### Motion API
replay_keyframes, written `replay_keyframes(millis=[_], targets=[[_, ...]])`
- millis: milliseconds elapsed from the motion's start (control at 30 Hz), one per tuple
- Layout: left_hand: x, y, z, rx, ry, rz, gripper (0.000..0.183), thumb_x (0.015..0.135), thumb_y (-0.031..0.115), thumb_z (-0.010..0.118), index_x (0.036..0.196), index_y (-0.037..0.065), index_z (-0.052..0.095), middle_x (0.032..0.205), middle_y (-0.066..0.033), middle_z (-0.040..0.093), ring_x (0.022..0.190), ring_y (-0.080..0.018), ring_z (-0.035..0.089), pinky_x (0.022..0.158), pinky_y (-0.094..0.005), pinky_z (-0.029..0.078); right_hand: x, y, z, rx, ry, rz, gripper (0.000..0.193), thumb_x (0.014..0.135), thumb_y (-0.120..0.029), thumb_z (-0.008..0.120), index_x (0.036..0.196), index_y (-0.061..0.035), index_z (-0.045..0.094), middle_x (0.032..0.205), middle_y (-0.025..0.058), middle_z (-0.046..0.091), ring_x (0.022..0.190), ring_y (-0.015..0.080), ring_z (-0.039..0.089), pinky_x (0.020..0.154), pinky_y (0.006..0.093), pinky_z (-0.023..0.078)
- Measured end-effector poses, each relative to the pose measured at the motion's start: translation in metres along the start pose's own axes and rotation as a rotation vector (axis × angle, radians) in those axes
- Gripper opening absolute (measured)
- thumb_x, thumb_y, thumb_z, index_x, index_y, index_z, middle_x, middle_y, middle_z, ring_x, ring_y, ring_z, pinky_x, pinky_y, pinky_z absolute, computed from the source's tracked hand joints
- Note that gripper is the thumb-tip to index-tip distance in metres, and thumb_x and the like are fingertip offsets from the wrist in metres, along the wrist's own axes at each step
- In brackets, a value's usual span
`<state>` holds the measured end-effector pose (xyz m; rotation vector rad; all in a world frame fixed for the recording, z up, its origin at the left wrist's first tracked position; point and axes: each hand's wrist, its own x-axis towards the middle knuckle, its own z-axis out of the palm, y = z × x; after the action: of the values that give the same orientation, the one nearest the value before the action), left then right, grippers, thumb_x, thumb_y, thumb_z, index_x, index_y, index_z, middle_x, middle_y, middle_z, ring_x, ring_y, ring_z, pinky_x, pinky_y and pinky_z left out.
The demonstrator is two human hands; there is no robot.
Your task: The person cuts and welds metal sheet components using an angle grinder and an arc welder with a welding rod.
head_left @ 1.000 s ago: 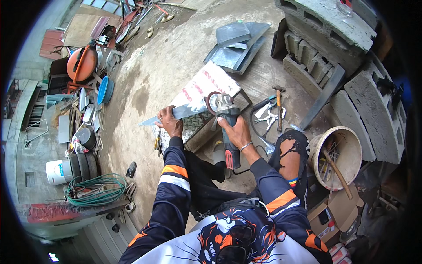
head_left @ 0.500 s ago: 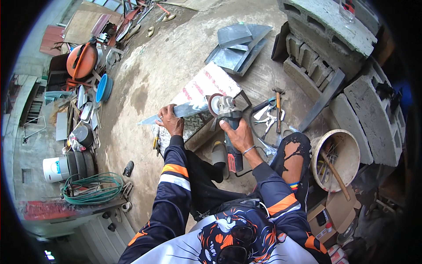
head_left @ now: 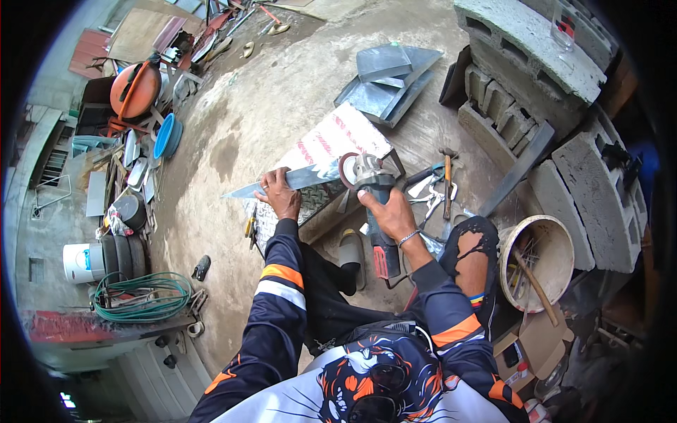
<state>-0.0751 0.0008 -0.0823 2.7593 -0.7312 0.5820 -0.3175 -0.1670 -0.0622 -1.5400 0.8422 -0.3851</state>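
My right hand [head_left: 392,215] is wrapped round the body of an angle grinder [head_left: 377,185], its reddish-brown disc towards the left. The disc sits at the right end of a long, pointed strip of sheet metal [head_left: 310,175]; whether it touches I cannot tell. My left hand [head_left: 282,195] grips that strip near its pointed left end, thumb and fingers bent over the edge. Below the strip is a low bench with a tread-plate top [head_left: 317,199]. A white board with red print [head_left: 345,134] lies on it, behind the strip.
Bent sheet-metal pieces [head_left: 391,81] lie beyond the bench. A hammer [head_left: 447,185] and other tools rest to its right, near a tilted bucket [head_left: 564,243] of tools. Concrete blocks [head_left: 529,56] stand at right. A coiled green hose [head_left: 141,299] and blue basin [head_left: 167,137] are at left.
The grinder and my right hand have shifted slightly to the right. My left hand stays on the metal strip, its fingers a little repositioned. The whole view has tilted slightly.
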Motion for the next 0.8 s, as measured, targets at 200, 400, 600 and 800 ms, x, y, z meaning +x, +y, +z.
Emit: replay_keyframes(millis=[200, 400, 600, 800], targets=[[-0.005, 0.001, -0.008, -0.052, -0.037, -0.002, 0.04, 0.078, 0.002, 0.059, 0.111, 0.024, 0.061, 0.116, -0.0045, 0.052, 0.13, -0.0298, 0.041, 0.108, -0.0742, 0.012, 0.008, 0.027, -0.003, 0.073, 0.016, 0.205, 0.059, 0.075, -0.054, 0.076, 0.085, 0.0042, 0.071, 0.077, 0.0182, 0.069, 0.073, 0.029, 0.069, 0.069, 0.0416, 0.053], [0.0, 0.002, -0.008, -0.026, -0.019, 0.046, 0.039, 0.078, 0.004, 0.061, 0.113, 0.022, 0.061, 0.117, -0.0056, 0.053, 0.129, -0.0308, 0.041, 0.113, -0.0669, 0.013, 0.014, 0.094, -0.001, 0.571, 0.183, 0.529, 0.048, 0.077, -0.037, 0.078, 0.089, 0.0084, 0.068, 0.078, 0.0097, 0.065, 0.062, 0.018, 0.063, 0.057, 0.0377, 0.053], [0.009, 0.0, -0.01, 0.001, -0.01, 0.046, 0.042, 0.075, 0.006, 0.064, 0.115, 0.021, 0.061, 0.117, -0.0071, 0.054, 0.127, -0.0316, 0.044, 0.114, -0.0633, 0.014, 0.007, 0.164, 0.025, 0.674, 0.209, 0.67, 0.035, 0.082, -0.024, 0.074, 0.094, 0.0046, 0.059, 0.075, 0.0113, 0.06, 0.055, 0.0262, 0.064, 0.054, 0.0419, 0.057], [0.003, -0.001, -0.021, 0.025, -0.092, 0.084, 0.046, 0.07, 0.006, 0.064, 0.114, 0.019, 0.06, 0.116, -0.0092, 0.054, 0.126, -0.033, 0.044, 0.113, -0.063, 0.018, -0.009, 0.202, 0.047, 0.766, 0.089, 0.778, 0.033, 0.081, -0.019, 0.075, 0.099, 0.0027, 0.058, 0.072, 0.0115, 0.06, 0.057, 0.0274, 0.065, 0.053, 0.0421, 0.057]])
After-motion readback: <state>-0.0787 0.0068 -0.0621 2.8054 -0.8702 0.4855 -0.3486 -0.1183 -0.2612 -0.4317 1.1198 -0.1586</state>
